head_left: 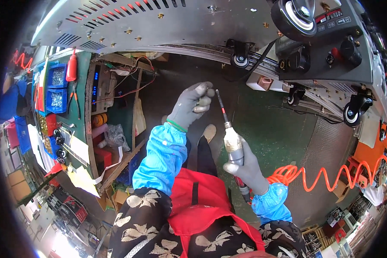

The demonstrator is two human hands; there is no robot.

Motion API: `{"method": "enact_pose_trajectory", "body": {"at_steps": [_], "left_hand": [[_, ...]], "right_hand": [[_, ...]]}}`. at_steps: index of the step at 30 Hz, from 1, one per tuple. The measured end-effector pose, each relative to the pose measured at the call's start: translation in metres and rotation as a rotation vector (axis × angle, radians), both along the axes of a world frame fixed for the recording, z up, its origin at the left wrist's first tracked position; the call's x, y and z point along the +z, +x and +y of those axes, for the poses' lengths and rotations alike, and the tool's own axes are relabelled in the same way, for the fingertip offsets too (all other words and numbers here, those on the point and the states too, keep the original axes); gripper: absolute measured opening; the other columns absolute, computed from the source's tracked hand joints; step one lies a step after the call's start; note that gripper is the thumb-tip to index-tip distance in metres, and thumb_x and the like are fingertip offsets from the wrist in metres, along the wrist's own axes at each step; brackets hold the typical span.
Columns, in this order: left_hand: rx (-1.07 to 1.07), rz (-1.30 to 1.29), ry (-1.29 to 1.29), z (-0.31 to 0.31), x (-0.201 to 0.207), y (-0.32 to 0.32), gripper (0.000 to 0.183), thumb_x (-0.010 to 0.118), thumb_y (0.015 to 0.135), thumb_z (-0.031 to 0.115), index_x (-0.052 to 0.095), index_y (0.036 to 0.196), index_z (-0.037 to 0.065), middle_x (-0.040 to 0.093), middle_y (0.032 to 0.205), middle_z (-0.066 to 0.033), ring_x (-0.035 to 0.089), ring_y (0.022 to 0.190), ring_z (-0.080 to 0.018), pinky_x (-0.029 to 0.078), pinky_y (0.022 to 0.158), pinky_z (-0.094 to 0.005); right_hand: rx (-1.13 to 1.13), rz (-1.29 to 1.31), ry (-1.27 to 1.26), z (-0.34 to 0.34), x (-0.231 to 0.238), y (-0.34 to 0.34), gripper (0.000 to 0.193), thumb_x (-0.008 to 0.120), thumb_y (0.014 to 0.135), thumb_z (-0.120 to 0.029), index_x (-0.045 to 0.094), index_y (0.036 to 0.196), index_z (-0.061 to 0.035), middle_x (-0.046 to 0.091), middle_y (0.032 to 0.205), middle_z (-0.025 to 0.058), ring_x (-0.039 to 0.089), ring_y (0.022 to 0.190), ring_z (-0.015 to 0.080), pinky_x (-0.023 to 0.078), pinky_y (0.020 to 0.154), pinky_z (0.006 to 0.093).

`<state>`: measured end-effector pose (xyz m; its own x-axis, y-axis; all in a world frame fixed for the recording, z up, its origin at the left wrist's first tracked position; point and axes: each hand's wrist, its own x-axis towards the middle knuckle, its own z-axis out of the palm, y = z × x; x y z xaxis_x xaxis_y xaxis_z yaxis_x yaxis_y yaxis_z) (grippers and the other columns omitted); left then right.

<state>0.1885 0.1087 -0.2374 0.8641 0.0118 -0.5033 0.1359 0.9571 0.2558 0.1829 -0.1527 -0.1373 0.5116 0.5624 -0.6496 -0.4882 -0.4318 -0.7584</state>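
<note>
My right hand (250, 169), in a grey glove, is wrapped round an air screwdriver (233, 145) with a pale, worn body. Its long thin bit (221, 105) points away from me, tipped slightly left. An orange coiled air hose (316, 182) runs off to the right from beside that wrist. My left hand (191, 104), gloved too, is raised just left of the bit's tip and apart from it. The left fingers are curled closed; whatever they hold, if anything, is too small or hidden to make out.
A grey metal cabinet panel (167, 28) with slots, small brass fittings and casters (240, 60) spans the far side. A black unit (327, 56) stands far right. On the left, a green workbench (82, 86) bears blue bins (56, 100) of small parts, pliers (74, 99) and a red bottle (72, 68).
</note>
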Motion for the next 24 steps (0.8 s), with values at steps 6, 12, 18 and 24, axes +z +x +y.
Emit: {"method": "enact_pose_trajectory", "body": {"at_steps": [6, 12, 18, 24], "left_hand": [[-0.099, -0.008, 0.146, -0.003, 0.012, -0.006, 0.034, 0.054, 0.100, 0.037, 0.055, 0.101, 0.003, 0.043, 0.066, 0.0031, 0.033, 0.046, -0.0042, 0.026, 0.036, -0.0171], [-0.082, 0.017, 0.181, -0.001, 0.017, -0.011, 0.031, 0.052, 0.102, 0.031, 0.055, 0.103, -0.001, 0.044, 0.067, 0.0009, 0.035, 0.048, -0.0052, 0.026, 0.037, -0.0182], [-0.066, 0.014, 0.217, 0.005, 0.019, -0.015, 0.031, 0.053, 0.102, 0.030, 0.056, 0.101, -0.001, 0.045, 0.067, 0.0005, 0.036, 0.048, -0.0049, 0.026, 0.037, -0.0178], [-0.235, -0.060, 0.568, 0.022, 0.017, -0.020, 0.036, 0.061, 0.097, 0.036, 0.057, 0.098, 0.000, 0.046, 0.065, 0.0012, 0.036, 0.046, -0.0050, 0.025, 0.037, -0.0193]], "right_hand": [[0.118, -0.083, -0.033, -0.001, -0.002, -0.001, 0.098, 0.081, 0.073, -0.034, 0.029, 0.149, -0.0026, 0.061, 0.114, 0.0145, 0.061, 0.096, 0.0195, 0.049, 0.085, 0.0333], [0.216, -0.134, -0.088, 0.007, 0.004, 0.003, 0.092, 0.079, 0.074, -0.024, 0.030, 0.148, -0.0001, 0.056, 0.120, 0.0092, 0.056, 0.100, 0.0158, 0.047, 0.088, 0.0298], [0.235, -0.157, -0.036, 0.004, -0.003, 0.005, 0.092, 0.078, 0.073, -0.029, 0.032, 0.147, -0.0011, 0.060, 0.114, 0.0133, 0.060, 0.097, 0.0209, 0.048, 0.086, 0.0323], [0.028, 0.614, 0.295, -0.005, 0.000, 0.019, 0.084, 0.071, 0.075, -0.039, 0.038, 0.144, -0.0032, 0.058, 0.080, 0.0101, 0.057, 0.065, 0.0188, 0.048, 0.060, 0.0307]]}}
